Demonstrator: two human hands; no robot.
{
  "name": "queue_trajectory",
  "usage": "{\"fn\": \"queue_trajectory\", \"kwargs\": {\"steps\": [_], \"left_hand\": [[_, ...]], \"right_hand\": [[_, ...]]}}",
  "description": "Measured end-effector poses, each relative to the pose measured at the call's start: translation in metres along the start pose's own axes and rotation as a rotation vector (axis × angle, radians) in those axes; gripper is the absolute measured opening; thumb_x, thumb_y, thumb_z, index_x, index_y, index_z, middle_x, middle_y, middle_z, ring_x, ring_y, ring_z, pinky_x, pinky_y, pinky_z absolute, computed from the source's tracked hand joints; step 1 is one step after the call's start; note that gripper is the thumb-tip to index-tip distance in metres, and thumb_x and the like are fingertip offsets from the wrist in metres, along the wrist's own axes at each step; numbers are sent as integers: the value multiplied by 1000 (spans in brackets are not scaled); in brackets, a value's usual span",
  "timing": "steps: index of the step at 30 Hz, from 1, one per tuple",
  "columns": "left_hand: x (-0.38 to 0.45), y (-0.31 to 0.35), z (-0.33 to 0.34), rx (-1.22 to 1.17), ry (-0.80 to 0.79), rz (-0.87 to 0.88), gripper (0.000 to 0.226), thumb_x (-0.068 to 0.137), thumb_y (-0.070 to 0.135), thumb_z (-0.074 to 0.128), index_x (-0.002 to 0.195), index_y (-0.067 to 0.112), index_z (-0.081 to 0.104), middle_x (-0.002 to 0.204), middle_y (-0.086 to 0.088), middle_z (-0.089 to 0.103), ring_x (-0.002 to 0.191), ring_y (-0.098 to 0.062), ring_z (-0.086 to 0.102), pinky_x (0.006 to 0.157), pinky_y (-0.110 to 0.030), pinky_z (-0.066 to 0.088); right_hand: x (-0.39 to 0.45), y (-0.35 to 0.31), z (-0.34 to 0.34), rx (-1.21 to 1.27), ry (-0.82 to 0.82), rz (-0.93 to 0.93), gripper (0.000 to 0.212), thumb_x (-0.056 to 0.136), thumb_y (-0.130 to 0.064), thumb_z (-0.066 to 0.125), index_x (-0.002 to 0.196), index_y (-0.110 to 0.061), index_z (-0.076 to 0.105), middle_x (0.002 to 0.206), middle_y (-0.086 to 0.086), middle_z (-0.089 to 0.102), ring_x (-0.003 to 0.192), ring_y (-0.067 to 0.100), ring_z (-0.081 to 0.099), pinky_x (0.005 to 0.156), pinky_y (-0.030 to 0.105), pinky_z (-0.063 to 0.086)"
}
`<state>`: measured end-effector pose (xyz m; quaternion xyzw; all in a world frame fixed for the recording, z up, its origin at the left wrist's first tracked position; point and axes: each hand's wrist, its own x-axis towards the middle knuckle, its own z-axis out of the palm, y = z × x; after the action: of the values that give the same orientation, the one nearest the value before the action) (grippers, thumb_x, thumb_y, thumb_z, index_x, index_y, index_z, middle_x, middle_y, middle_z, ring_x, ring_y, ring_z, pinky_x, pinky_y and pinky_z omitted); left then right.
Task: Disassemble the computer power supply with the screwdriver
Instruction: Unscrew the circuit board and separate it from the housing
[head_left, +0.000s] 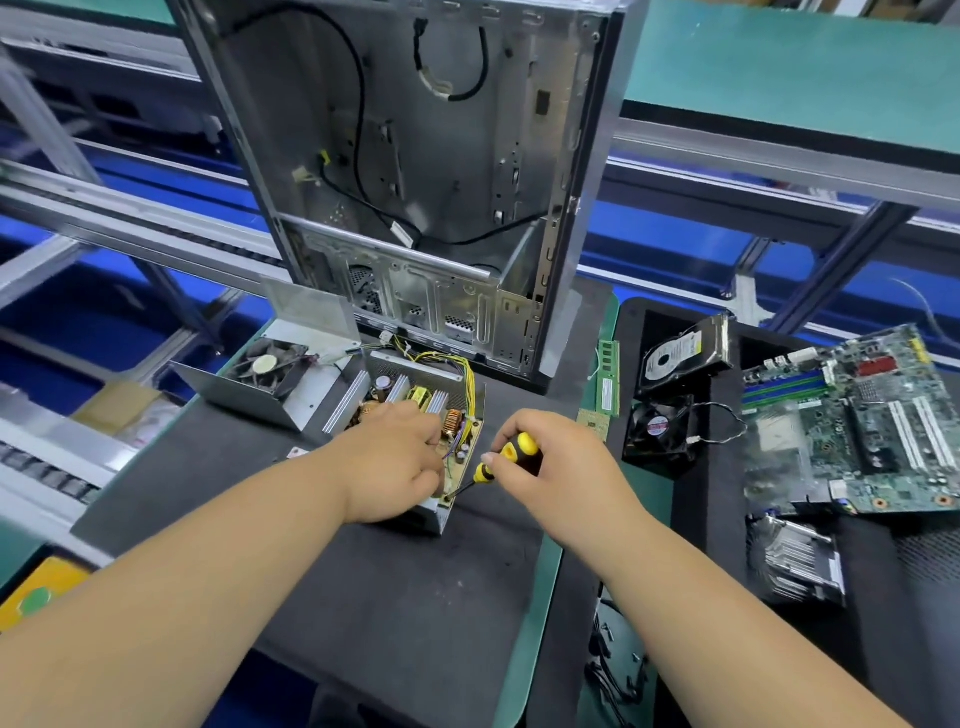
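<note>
Opened grey metal power supply (415, 415) sits on the dark bench mat (415, 597), cover off, brown circuit board with yellow wire bundle exposed. It lies just in front of the stripped grey steel computer case (415, 182).

Your left hand (400, 462) rests on top of the board, fingers curled down over the components at the near corner, bracing the unit. Whether it pinches anything cannot be told; the fingertips are hidden.

Your right hand (550, 462) is wrapped around the yellow-and-black screwdriver (506, 457), thumb on the handle. The shaft slants down and left, tip at the near corner of the board, where a mounting screw appears to sit.

Risks from here, as a judgement:
- The driver goes in at a slant. A tilted bit can cam out of the screw head and strip it.
- A slip would send the tip toward your left fingers, which lie just beside it.
- Your left palm presses on capacitors and coils; bearing down hard could bend leads.
- A freed screw may drop under the board or roll off the mat.

Removed metal cover with fan (270, 374) lies to the left; a green motherboard (852, 426) well apart on the right.
</note>
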<state>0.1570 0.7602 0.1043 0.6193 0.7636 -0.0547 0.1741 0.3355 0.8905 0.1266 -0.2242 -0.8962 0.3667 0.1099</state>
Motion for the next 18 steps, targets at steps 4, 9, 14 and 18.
{"fn": "queue_trajectory", "kwargs": {"steps": [4, 9, 14, 18], "left_hand": [[0, 2, -1, -20, 1, 6, 55, 82, 40, 23, 106, 36, 72, 95, 12, 33, 100, -13, 30, 97, -31, 23], [0, 4, -2, -34, 25, 8, 54, 81, 41, 25, 105, 39, 73, 96, 12, 33, 101, -12, 31, 91, -26, 18], [-1, 6, -3, -48, 67, -9, 53, 77, 43, 26, 99, 32, 73, 93, 14, 35, 99, -12, 34, 89, -26, 21], [-3, 5, -4, -114, 86, -43, 49, 75, 40, 30, 94, 30, 74, 90, 15, 41, 100, -12, 39, 99, -33, 31]], "right_hand": [[2, -4, -2, -67, -45, -44, 10, 90, -36, 64, 88, -35, 55, 86, -14, 55, 79, 4, 51, 65, 22, 41], [12, -20, -9, -173, -174, -207, 21, 88, -16, 62, 107, -21, 55, 103, -4, 52, 94, 14, 48, 79, 30, 41], [23, -34, -11, -316, -186, -240, 21, 91, -32, 57, 103, -17, 51, 93, -1, 54, 90, 24, 51, 72, 38, 45], [31, -39, -9, -404, -189, -206, 22, 98, -41, 50, 104, -19, 51, 84, -2, 53, 81, 24, 51, 65, 35, 41]]}}
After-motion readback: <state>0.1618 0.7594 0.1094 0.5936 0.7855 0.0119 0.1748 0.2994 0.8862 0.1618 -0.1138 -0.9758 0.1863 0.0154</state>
